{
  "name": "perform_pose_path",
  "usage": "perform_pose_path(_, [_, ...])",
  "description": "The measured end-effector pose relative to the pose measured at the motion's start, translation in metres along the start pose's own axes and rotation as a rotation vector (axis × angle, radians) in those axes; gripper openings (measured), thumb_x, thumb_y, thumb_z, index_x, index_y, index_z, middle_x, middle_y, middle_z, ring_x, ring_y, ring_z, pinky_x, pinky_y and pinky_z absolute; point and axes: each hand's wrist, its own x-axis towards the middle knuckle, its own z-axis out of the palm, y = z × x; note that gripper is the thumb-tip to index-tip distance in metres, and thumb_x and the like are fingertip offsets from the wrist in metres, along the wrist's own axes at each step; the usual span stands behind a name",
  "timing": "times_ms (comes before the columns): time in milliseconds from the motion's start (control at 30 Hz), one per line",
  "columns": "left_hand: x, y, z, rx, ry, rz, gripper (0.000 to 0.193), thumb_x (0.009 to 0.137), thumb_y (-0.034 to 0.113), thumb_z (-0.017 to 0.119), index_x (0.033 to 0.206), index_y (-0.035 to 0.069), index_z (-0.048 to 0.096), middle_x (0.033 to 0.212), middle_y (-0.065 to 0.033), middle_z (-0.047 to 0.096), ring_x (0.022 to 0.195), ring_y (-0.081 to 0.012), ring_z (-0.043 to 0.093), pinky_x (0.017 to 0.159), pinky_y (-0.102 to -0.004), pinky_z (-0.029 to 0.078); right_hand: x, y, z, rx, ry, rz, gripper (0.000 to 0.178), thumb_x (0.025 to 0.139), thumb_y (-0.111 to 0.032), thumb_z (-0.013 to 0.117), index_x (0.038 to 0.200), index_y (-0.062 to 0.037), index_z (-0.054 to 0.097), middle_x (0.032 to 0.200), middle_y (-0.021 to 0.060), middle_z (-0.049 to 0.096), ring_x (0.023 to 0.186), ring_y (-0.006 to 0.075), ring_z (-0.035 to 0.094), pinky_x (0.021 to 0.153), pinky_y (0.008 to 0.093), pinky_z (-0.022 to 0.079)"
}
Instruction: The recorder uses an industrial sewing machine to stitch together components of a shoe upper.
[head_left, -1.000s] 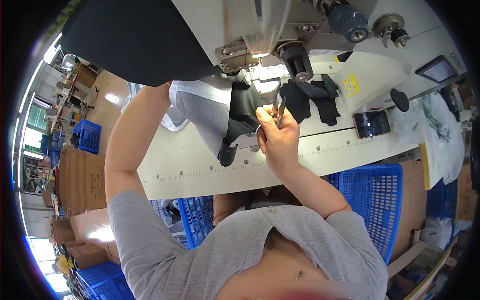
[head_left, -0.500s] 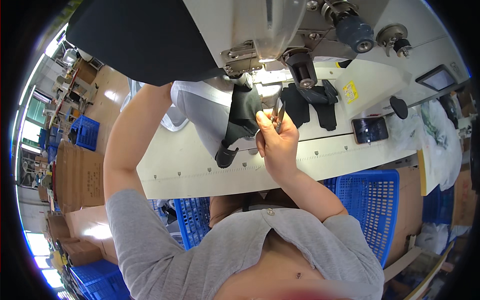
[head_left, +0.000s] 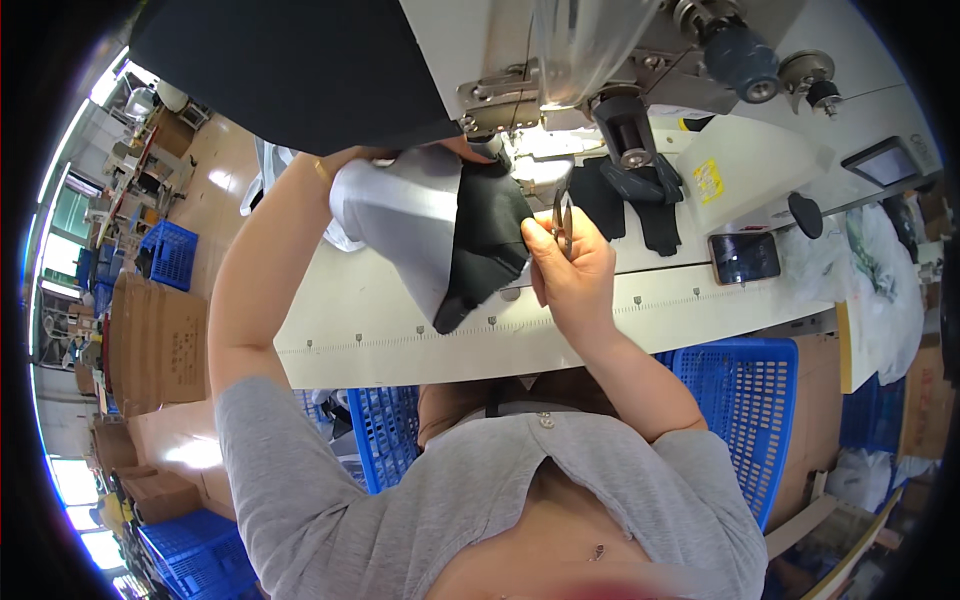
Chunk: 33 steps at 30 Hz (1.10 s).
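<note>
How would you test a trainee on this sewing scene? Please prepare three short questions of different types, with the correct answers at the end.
1. Which metal tool does the right hand hold?
2. True or false: the smartphone lies to the left of the black fabric pieces on the sewing table.
3. Fill in the colour: the perforated plastic basket on the person's right is ____.

Key:
1. Small thread snips, with the blades pointing up in the picture.
2. False; it lies to their right.
3. Blue.
</note>
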Motion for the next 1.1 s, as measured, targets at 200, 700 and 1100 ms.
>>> perform_pose_path(200, [-0.040, -0.029, 0.046, 0.375, 0.260, 0.235, 0.018, 0.093, 0.016, 0.062, 0.093, -0.002, 0.058, 0.073, -0.0014, 0.058, 0.072, -0.0099, 0.050, 0.071, -0.0249, 0.043, -0.012, 0.004, -0.030, -0.439, -0.131, -0.229, 0.008, 0.088, -0.004, 0.067, 0.090, -0.0011, 0.059, 0.065, 0.0058, 0.061, 0.057, 0.0090, 0.055, 0.053, 0.0243, 0.042])
perform_pose_path(700, [-0.059, -0.070, 0.124, 0.087, 0.623, 0.321, 0.017, 0.100, 0.017, 0.054, 0.093, 0.002, 0.058, 0.066, -0.0020, 0.052, 0.059, -0.0078, 0.042, 0.055, -0.0256, 0.037, -0.029, -0.002, -0.031, -0.585, -0.229, -0.271, 0.013, 0.084, -0.006, 0.073, 0.094, -0.0012, 0.066, 0.070, 0.0098, 0.065, 0.058, 0.0169, 0.062, 0.055, 0.0258, 0.046])
perform_pose_path(1100, [-0.061, -0.069, 0.108, -0.293, 0.374, 0.113, 0.014, 0.087, 0.011, 0.070, 0.097, 0.002, 0.066, 0.087, -0.0002, 0.065, 0.081, -0.0045, 0.058, 0.075, -0.0199, 0.045, -0.031, -0.007, -0.029, -0.611, -0.207, -0.248, 0.010, 0.085, -0.008, 0.071, 0.092, -0.0021, 0.066, 0.069, 0.0084, 0.065, 0.057, 0.0165, 0.063, 0.054, 0.0271, 0.046])
